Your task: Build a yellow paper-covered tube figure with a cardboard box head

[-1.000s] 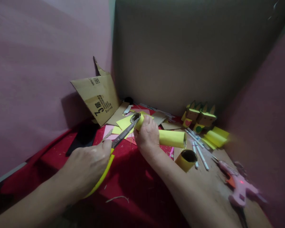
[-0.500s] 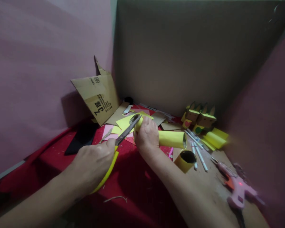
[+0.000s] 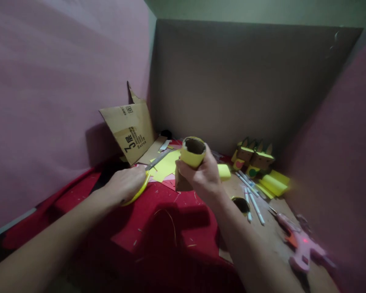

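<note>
Yellow tube [image 3: 192, 161], open rim [image 3: 195, 155] up, seems just clear of scissors [image 3: 156, 162].

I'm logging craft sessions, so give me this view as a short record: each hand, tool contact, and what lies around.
Left hand: grips yellow-handled metal scissors, blades pointing forward
Right hand: grips a yellow-covered brown cardboard tube, open end facing up
Scissors and tube: apart
Farther right: pink plastic glue gun, red light lit; slim white pen-like sticks
Farther left: tilted brown cardboard sheet with black print
Partly hidden: another round tube, by the right forearm
</note>
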{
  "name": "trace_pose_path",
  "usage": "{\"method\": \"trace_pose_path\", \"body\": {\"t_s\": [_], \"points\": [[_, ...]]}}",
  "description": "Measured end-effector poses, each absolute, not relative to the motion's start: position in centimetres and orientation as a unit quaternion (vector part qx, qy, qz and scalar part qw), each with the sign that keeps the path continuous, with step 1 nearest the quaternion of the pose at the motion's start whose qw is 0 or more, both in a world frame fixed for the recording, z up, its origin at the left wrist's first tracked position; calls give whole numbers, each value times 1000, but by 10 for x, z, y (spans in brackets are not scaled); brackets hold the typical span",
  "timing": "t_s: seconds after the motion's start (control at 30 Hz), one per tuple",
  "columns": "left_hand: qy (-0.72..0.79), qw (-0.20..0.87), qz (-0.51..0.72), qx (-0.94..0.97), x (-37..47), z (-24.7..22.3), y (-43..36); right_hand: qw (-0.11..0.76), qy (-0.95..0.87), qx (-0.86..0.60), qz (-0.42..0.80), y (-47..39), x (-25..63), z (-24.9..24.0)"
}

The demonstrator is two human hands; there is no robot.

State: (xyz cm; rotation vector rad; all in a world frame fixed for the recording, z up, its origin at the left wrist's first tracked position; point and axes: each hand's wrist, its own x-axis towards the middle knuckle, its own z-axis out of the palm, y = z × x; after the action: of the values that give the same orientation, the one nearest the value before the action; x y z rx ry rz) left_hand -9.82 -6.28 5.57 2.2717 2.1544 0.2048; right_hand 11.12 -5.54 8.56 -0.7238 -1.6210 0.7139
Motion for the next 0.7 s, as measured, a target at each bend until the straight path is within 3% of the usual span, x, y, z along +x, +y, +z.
{"method": "trace_pose_path", "body": {"t_s": [0.13,0.37,0.47,0.57,0.7], "points": [[685,27,17,727,-85,38,-49,646,-591,-235,422,-61,133,108],[604,48,43,794,-93,34,-17,664,-475,-242,525,-44,169,108],[542,71,148,824,-74,48,-20,673,-454,-249,529,-38,173,102],[404,252,379,793,-36,62,-37,682,-426,-263,534,-37,170,97],[351,370,475,717,3,75,-52,681,-375,-261,571,-43,169,91]]}}
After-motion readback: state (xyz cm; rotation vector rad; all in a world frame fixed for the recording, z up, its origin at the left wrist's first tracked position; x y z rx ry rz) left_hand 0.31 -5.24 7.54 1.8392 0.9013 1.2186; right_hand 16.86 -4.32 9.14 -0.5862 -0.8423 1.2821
